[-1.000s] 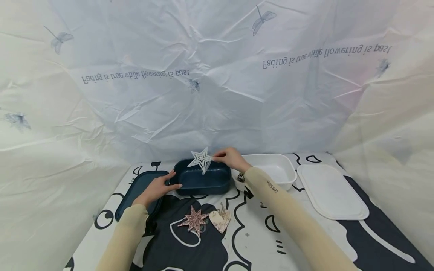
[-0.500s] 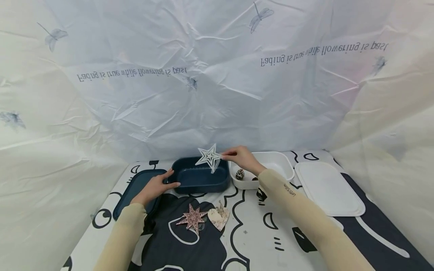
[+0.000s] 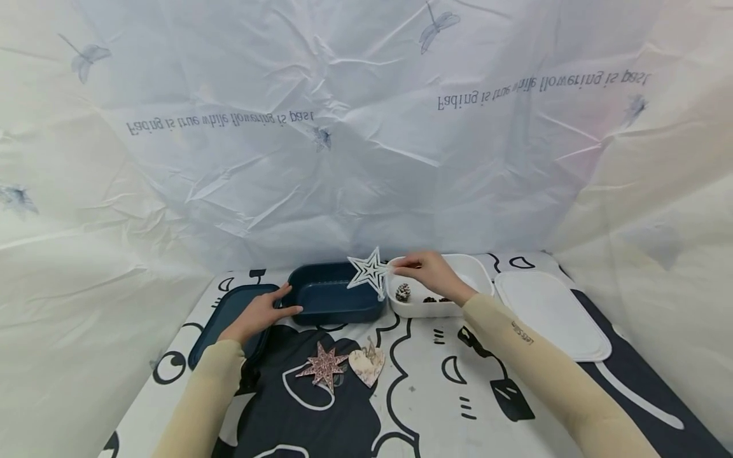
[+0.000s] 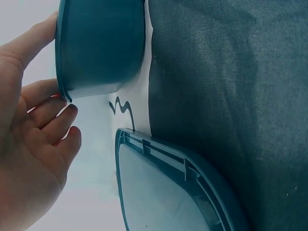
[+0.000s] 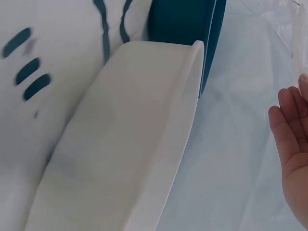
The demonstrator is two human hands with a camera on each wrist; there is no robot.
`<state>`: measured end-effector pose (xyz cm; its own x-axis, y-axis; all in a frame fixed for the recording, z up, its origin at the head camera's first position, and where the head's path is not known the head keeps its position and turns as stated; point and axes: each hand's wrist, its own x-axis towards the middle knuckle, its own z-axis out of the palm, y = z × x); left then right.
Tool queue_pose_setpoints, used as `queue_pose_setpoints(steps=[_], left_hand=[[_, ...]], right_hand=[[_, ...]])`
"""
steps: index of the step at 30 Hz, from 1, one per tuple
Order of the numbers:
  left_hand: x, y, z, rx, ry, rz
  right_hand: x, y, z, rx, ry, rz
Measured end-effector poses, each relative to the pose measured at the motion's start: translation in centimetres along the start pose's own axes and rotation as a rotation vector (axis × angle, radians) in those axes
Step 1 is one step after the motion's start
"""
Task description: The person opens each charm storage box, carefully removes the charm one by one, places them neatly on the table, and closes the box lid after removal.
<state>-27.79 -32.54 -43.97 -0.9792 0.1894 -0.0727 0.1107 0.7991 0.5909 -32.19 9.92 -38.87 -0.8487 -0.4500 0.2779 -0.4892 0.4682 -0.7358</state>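
Observation:
My right hand (image 3: 426, 272) pinches a white cut-out star (image 3: 369, 272) by one point. The star hangs over the right end of the dark blue box (image 3: 335, 315), next to the white box (image 3: 432, 310). In the right wrist view, the fingers (image 5: 288, 120) show at the right edge, above the white box's rim (image 5: 185, 96). My left hand (image 3: 260, 315) rests at the blue box's left end, thumb and forefinger spread. The left wrist view has its fingertips right at the blue rim (image 4: 59, 57), the other fingers loosely bent.
Small pine cones (image 3: 403, 292) lie in the white box. A pink glittery star (image 3: 323, 367) and a pale heart ornament (image 3: 366, 364) lie on the patterned cloth in front. A blue lid (image 3: 226, 318) lies at left, a white lid (image 3: 552, 315) at right. A white sheet (image 3: 343, 191) hangs behind.
My right hand has carried the white star rightward, from over the middle of the blue box to its right end beside the white box. The left hand has stayed at the blue box.

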Motion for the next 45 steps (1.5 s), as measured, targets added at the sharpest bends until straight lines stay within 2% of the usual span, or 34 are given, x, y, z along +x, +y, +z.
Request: queue_pose_setpoints(steps=[7, 11, 20, 30, 39, 45], left_hand=[[-0.3, 0.4, -0.1, 0.006, 0.008, -0.004], [-0.4, 0.6, 0.1, 0.013, -0.011, 0.006], [0.0, 0.6, -0.1, 0.014, -0.019, 0.001], [-0.1, 0.5, -0.1, 0.029, -0.015, -0.009], [-0.3, 0.8, -0.1, 0.017, -0.016, -0.012], [-0.3, 0.8, -0.1, 0.014, -0.016, -0.009]], right_hand=[[-1.9, 0.7, -1.0, -0.009, -0.016, -0.056], [-3.3, 1.5, -1.4, -0.015, -0.031, -0.061], [-6.0, 3.1, -1.6, -0.009, -0.067, -0.011], [-8.7, 5.4, -0.6, -0.005, -0.140, 0.008], [-9.5, 6.8, 0.6, 0.028, -0.219, -0.071], [-9.8, 7.1, 1.0, 0.014, -0.255, -0.068]])
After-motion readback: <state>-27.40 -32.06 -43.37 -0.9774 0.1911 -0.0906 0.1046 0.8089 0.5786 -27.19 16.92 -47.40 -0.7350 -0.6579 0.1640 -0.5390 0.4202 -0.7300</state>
